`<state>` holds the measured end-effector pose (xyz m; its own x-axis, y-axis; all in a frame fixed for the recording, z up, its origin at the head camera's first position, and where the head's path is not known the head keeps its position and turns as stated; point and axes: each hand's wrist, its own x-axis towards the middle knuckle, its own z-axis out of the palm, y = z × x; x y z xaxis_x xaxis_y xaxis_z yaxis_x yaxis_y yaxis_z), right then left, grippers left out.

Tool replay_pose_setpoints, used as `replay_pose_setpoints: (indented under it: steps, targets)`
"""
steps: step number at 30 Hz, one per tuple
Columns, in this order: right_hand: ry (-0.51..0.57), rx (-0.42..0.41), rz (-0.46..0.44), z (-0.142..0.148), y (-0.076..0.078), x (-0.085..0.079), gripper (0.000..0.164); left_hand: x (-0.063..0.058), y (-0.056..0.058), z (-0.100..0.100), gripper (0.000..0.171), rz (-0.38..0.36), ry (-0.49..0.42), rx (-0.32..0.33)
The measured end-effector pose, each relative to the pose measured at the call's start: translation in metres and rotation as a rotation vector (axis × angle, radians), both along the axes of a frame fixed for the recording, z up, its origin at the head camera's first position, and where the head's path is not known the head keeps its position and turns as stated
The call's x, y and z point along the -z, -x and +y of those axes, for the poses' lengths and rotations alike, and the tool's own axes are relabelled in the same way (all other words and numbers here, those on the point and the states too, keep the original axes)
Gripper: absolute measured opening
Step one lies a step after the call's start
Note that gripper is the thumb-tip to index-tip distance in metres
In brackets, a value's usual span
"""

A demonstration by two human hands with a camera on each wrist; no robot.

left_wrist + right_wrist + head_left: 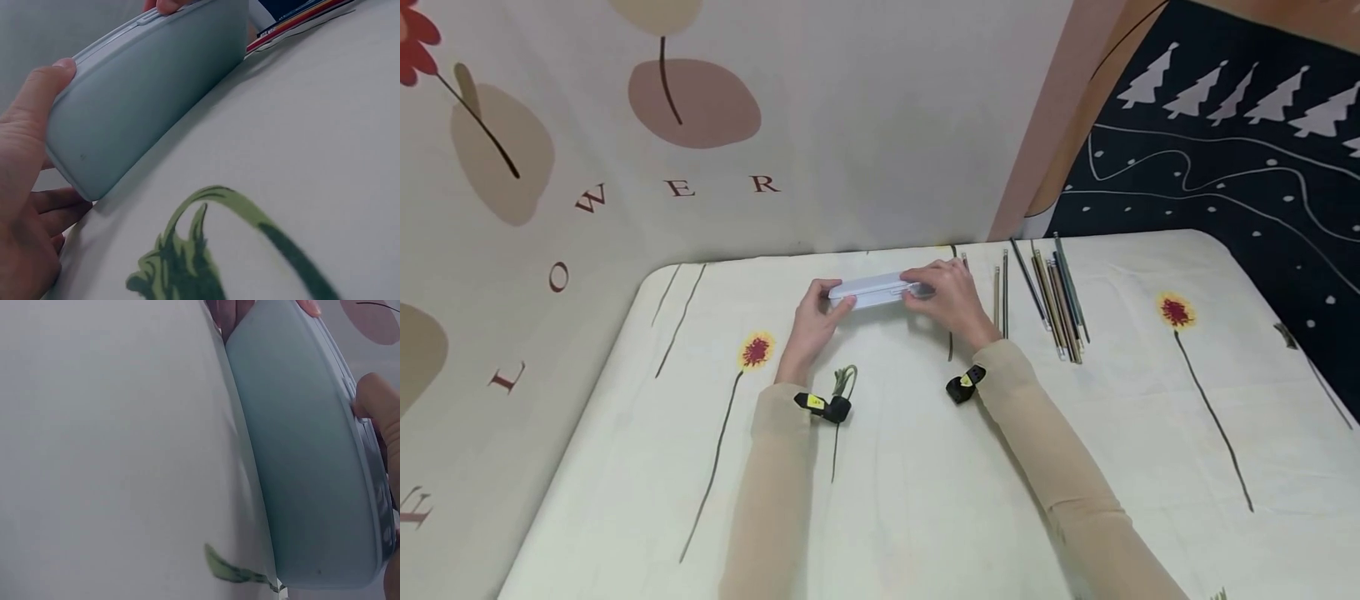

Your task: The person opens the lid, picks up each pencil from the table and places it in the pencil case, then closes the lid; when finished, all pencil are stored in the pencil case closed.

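A pale blue pencil case point(868, 292) with rounded corners stands on its long side on the tablecloth, toward the back of the table. My left hand point(811, 327) grips its left end, thumb on the seam edge and other fingers behind and below, as the left wrist view shows. At the right end, my right hand point(953, 298) holds the case, its thumb point(375, 394) pressing at the small clasp on the seam. Both wrist views show the case's smooth broad side point(150, 106). The lid looks closed along the seam; its inside is hidden.
Several pencils point(1058, 304) lie in a loose bunch right of the case, with a few more pencils point(1005, 292) beside my right hand. The white tablecloth point(895, 467) bears printed flowers. A printed curtain point(880, 125) hangs right behind the table's back edge.
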<state>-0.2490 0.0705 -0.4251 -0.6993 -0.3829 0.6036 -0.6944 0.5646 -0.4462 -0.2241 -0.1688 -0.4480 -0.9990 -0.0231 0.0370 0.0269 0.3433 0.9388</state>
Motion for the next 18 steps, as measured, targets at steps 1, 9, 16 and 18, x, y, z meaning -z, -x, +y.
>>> replay_pose_setpoints:
  steps: [1, 9, 16, 18]
  targets:
    - [0.000, -0.009, 0.013, 0.0004, 0.0001, 0.0004, 0.022, 0.0002, -0.0002, -0.0002, 0.045, 0.006, -0.014, -0.004]
    - [-0.024, -0.063, 0.077, 0.0005, 0.0023, 0.0027, 0.021, 0.0029, 0.0010, -0.0032, 0.042, 0.032, -0.089, -0.017]
    - [-0.030, -0.093, 0.117, 0.0003, 0.0029, -0.0009, 0.018, 0.0013, 0.0022, -0.0044, 0.047, -0.011, -0.091, -0.002]
    - [-0.035, -0.099, 0.124, -0.0005, 0.0035, -0.0021, 0.017, -0.0005, 0.0020, -0.0050, 0.048, -0.026, -0.094, 0.010]
